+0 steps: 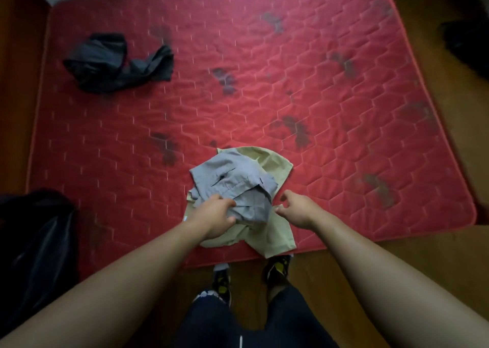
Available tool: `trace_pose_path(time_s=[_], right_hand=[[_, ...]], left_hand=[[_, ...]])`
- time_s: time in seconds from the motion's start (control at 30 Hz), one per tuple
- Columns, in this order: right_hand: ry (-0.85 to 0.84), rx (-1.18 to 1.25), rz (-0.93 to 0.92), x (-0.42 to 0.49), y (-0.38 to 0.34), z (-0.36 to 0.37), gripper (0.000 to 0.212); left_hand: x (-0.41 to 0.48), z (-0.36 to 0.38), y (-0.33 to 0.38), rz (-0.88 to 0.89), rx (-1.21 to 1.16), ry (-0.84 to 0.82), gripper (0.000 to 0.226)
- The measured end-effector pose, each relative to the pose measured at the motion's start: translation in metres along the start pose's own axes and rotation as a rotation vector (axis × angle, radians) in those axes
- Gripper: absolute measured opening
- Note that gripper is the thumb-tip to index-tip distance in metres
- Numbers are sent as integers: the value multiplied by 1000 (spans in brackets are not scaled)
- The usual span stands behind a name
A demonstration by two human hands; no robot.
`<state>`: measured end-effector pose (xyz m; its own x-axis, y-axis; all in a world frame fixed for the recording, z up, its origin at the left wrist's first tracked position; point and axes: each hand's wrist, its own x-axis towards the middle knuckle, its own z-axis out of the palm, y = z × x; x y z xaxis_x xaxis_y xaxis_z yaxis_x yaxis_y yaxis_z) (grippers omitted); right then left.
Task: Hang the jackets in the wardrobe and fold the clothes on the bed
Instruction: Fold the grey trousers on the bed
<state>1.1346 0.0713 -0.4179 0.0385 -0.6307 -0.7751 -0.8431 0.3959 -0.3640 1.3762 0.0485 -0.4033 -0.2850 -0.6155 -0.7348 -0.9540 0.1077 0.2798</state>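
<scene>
At the far left, a dark, shiny heap of cloth (34, 242) lies over the near corner of the bed; what kind of garment it is cannot be told. Further back on the left side of the red quilted mattress (344, 109) lies a crumpled dark grey garment (116, 62), well apart from everything else. Near the front edge, about the middle, the left hand (215, 215) grips a bunched grey-blue garment (232, 183), its fingers curled into the near end of the cloth. This garment rests on top of a pale yellow garment (272, 231), which is spread under it and reaches the mattress edge. Just to the right, the right hand (296, 210) hovers over the yellow cloth with its fingers loosely curled, holding nothing. Below the mattress edge, the person's two shoes (276, 268) stand on the wooden floor (397, 255).
</scene>
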Motion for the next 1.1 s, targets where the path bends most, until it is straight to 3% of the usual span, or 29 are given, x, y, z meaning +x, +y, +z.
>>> trace_pose_path(time_s=[0.17, 0.3, 0.43, 0.53, 0.6, 0.7, 0.87, 1.0, 1.1], right_hand=[[-36, -30, 42, 102, 42, 7, 55], [-81, -29, 26, 161, 61, 39, 56], [-101, 102, 4, 195, 56, 81, 38], [57, 254, 26, 198, 47, 99, 11], [139, 392, 35, 190, 40, 100, 12], [184, 570, 4, 160, 14, 82, 14], [329, 653, -138, 95, -52, 22, 23], [447, 496, -272, 29, -89, -36, 13], [502, 313, -317, -20, -101, -69, 17]], left_hand=[[96, 43, 13, -51, 16, -23, 47], [154, 73, 25, -12, 167, 14, 34], [195, 94, 21, 1, 277, 56, 36], [201, 103, 10, -10, 264, 148, 41], [191, 98, 3, 17, 196, 269, 32], [164, 69, -11, 69, 27, 383, 21], [93, -17, -5, 124, -235, 484, 23], [26, -99, 17, 209, -380, 491, 25], [-25, -154, 34, 272, -572, 498, 24]])
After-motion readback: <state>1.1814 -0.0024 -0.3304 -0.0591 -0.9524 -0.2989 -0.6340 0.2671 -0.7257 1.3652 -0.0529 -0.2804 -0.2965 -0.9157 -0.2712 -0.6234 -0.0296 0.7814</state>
